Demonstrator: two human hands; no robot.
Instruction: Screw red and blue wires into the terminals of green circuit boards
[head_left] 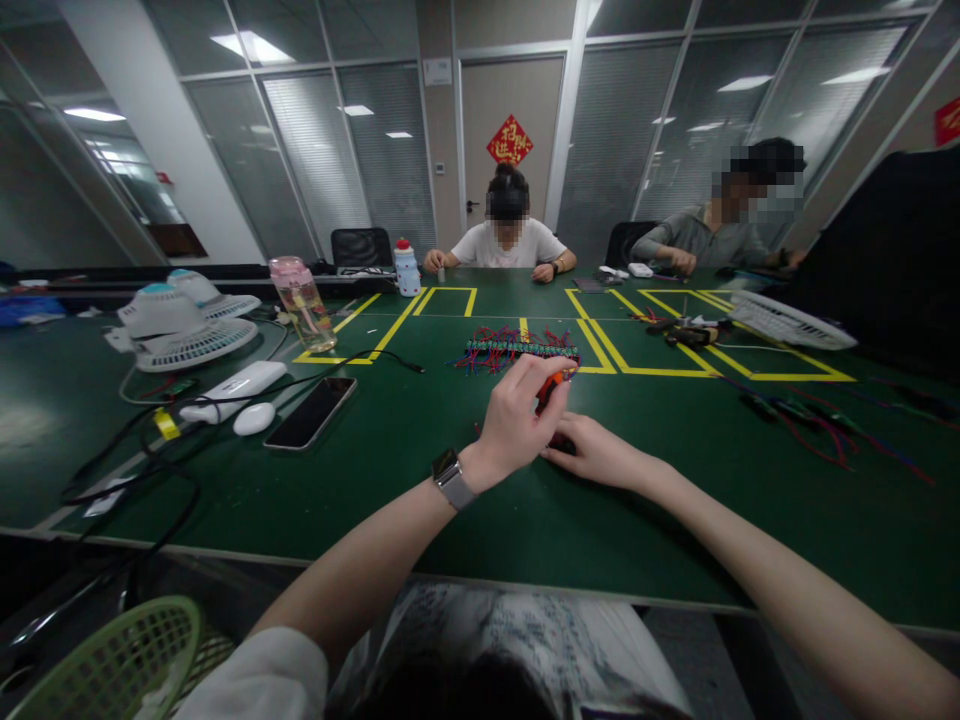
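Two fans [169, 322] stand at the left of the frame, followed by a pink-lidded bottle [302, 305] and a phone [311, 413]. Near the centre, the left hand [517, 412], a watch [450, 474] on its wrist, grips an orange tool [551, 388] between bent fingers, just below a row of wired boards [523, 348]. Just beside it, the right hand [596, 452] curls at a mostly hidden dark thing [559, 443], so I cannot tell whether it grips, and loose wires [806, 415] lie at the right of the frame.
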